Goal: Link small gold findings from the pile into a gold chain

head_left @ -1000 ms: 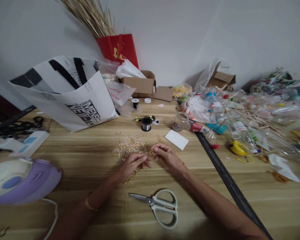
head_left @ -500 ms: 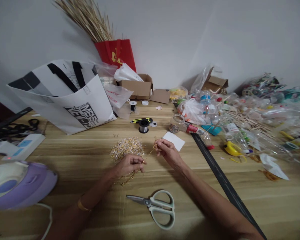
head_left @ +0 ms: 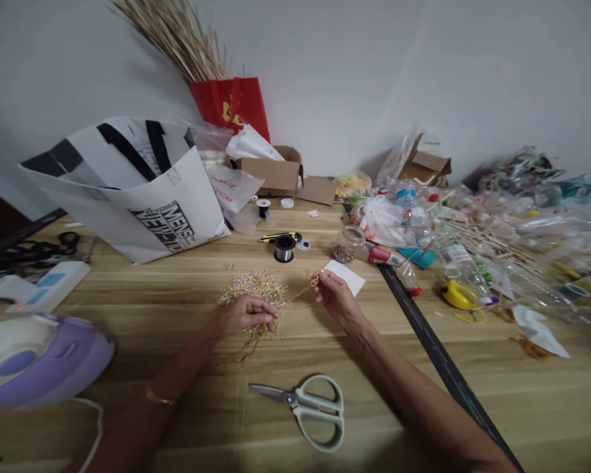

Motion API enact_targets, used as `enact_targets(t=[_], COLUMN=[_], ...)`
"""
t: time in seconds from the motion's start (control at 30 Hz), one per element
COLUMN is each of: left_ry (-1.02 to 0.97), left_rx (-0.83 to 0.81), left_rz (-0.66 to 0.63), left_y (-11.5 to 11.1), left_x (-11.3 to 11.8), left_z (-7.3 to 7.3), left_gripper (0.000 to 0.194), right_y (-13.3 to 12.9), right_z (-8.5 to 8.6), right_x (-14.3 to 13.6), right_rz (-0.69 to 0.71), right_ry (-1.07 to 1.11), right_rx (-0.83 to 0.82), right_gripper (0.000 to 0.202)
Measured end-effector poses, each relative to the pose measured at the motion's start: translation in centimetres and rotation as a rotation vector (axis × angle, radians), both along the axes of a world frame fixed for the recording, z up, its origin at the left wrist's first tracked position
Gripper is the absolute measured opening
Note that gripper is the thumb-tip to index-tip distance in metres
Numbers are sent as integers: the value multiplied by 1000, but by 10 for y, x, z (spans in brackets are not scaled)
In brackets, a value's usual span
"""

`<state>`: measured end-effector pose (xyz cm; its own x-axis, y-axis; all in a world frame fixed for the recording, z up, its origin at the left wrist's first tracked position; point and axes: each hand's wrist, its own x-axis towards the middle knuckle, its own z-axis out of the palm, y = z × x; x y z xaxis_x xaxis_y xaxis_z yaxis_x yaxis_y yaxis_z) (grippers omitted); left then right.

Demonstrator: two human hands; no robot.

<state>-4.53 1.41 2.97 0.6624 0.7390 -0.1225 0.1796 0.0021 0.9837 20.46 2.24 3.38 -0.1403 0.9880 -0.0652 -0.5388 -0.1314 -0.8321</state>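
Observation:
In the head view my right hand (head_left: 335, 293) pinches a looped end of thin gold wire (head_left: 314, 281) between thumb and fingertips. A twisted gold strand (head_left: 298, 297) runs from it down to the left, towards my left hand (head_left: 249, 314). The left fingers are curled together; what they hold, if anything, is too small to tell. Just behind that hand lies a heap of gold and clear beaded strands (head_left: 253, 286), and more gold strand (head_left: 249, 351) trails below it. Scissors with pale handles (head_left: 320, 410) lie nearer to me, slightly spread.
Behind my hands are a wire spool (head_left: 284, 249), a yellow-black cutter (head_left: 278, 237), a white card (head_left: 345, 277) and a jar (head_left: 347, 244). A white bag (head_left: 177, 203) and a purple-white appliance (head_left: 54, 361) stand left. Plastic bottles (head_left: 465, 266) crowd the right.
My right hand has moved slightly right with the wire loop, and my left hand has shifted left and up over the bead heap. The gap between my hands has widened.

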Motion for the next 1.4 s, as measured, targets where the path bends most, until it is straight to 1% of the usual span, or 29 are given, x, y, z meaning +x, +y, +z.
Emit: enact_targets(t=[0.17,0.43,0.63,0.83,1.07,1.3,1.4], left_ry=[-59,-95,-99,-94,-67,-36,-35], left_rx=[-50,-103,-175,-176,-163,-178,-186], left_rz=[26,9,-3,-13,-31,-19,-8], left_y=[3,2,4,7,9,8,7], left_x=[-3,-5,-7,-11,-17,-21,-20], left_z=[-6,-2,-5,-9,-10,-10,-9], left_gripper=[27,27,32,33,34,38,36], right_y=[2,3,3,4,5,7,7], right_z=[-2,-3,-2,-4,-7,-15,-17], right_x=[1,1,1,4,4,4,4], right_rz=[-2,-7,-46,-47,-73,-103,-107], right_ry=[22,49,57,67,79,40,19], right_rx=[-8,-10,-37,-37,-40,-51,-48], right_gripper=[26,25,28,29,31,23,22])
